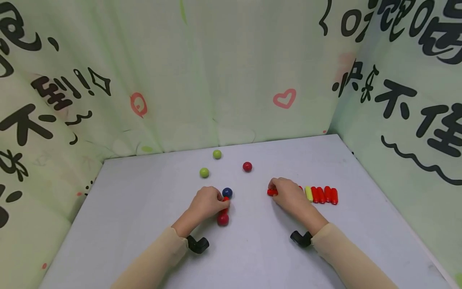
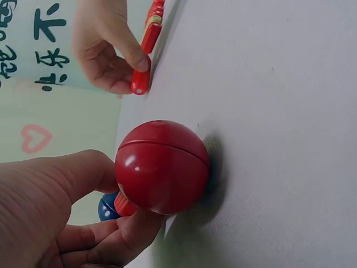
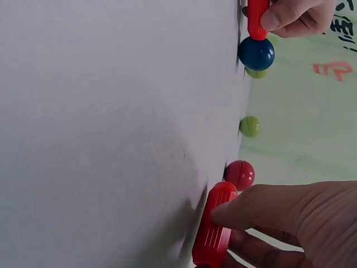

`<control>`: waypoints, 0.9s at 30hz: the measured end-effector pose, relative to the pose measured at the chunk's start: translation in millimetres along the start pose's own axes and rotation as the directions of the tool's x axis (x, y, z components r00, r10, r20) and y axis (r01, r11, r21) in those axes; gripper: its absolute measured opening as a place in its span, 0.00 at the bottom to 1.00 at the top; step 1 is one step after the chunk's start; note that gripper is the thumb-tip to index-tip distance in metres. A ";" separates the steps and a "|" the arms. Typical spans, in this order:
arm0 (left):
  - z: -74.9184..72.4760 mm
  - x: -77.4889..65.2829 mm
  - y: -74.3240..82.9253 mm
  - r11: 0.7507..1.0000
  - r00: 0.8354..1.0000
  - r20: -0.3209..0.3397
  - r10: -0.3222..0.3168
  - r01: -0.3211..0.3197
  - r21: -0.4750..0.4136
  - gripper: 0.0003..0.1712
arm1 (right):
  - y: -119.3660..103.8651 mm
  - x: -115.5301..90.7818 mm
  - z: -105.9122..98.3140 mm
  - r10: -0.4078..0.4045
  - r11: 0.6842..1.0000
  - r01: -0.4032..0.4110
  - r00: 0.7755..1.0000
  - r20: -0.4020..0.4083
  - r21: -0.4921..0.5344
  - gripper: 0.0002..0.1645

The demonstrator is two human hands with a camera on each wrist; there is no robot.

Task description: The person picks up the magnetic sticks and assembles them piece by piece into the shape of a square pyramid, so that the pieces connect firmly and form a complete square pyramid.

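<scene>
A red rod (image 3: 257, 19) is pinched by the left hand (image 1: 206, 202) between thumb and fingers, which are parted only by the rod's thickness. One end of this rod is met by a blue ball (image 1: 227, 192) and the other by a dark red ball (image 2: 162, 167), so that a short straight line is formed at the middle of the table (image 1: 252, 249). A second rod, the right-hand rod (image 3: 211, 240), is pinched by the right hand (image 1: 290, 194) in the same narrow way, the thumb being laid along its ribbed side. Whether the table is touched by that rod cannot be told.

Both rods are shaped with rounded ends, and fine lengthwise grooves are cut into their glossy, plastic-looking red surfaces. The dark red ball is smooth and shiny, with a thin seam carried around it. Just beside the right hand a row is set out: one red tip (image 1: 300, 187) is partly hidden by the hand, followed by a yellow-green rod (image 1: 308, 194) and four red rods (image 1: 324, 195), laid side by side.

Farther back, two green balls (image 1: 204, 172) and a lone red ball (image 1: 247, 166) are spread apart. The white table is covered by a faintly woven-looking surface. It is bordered by a pale green, softly folded curtain (image 1: 216, 80), on which black characters and a pink heart (image 1: 284, 98) are printed. The forearms are covered by beige sleeves (image 1: 153, 257).
</scene>
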State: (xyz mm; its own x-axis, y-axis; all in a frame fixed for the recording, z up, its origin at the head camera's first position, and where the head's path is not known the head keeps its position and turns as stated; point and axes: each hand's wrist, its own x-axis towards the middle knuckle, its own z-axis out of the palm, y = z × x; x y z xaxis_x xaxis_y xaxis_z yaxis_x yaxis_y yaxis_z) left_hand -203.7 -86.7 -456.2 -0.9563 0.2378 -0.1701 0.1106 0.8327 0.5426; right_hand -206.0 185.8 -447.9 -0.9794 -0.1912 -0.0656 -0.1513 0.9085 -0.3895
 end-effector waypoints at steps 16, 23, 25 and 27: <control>0.1 -1.5 -1.3 1.000 1.000 -0.014 0.004 -0.004 -0.027 0.29 | -29.3 15.5 9.2 -0.076 0.997 0.076 0.997 -0.015 0.011 0.14; 0.2 -1.7 -0.7 0.999 1.000 -0.011 -0.008 0.007 -0.045 0.29 | -43.0 20.3 12.8 -0.107 0.994 0.108 0.994 -0.033 0.013 0.13; 0.3 -1.9 -0.8 0.998 1.000 -0.007 -0.012 0.011 -0.057 0.29 | -46.4 21.3 14.2 -0.112 0.994 0.112 0.993 -0.033 0.015 0.13; 0.6 -1.8 -1.2 0.998 1.000 -0.005 -0.012 0.011 -0.065 0.29 | -49.2 22.7 15.9 -0.116 0.993 0.117 0.993 -0.032 0.016 0.13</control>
State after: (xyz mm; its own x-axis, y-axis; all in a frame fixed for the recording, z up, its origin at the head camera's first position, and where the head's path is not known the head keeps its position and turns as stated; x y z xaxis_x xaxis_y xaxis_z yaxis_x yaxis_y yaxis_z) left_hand -202.0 -87.9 -457.1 -0.9589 0.2255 -0.1723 0.0818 0.8009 0.5932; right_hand -218.6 130.8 -444.8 -0.9589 -0.2834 0.0098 -0.2625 0.8740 -0.4088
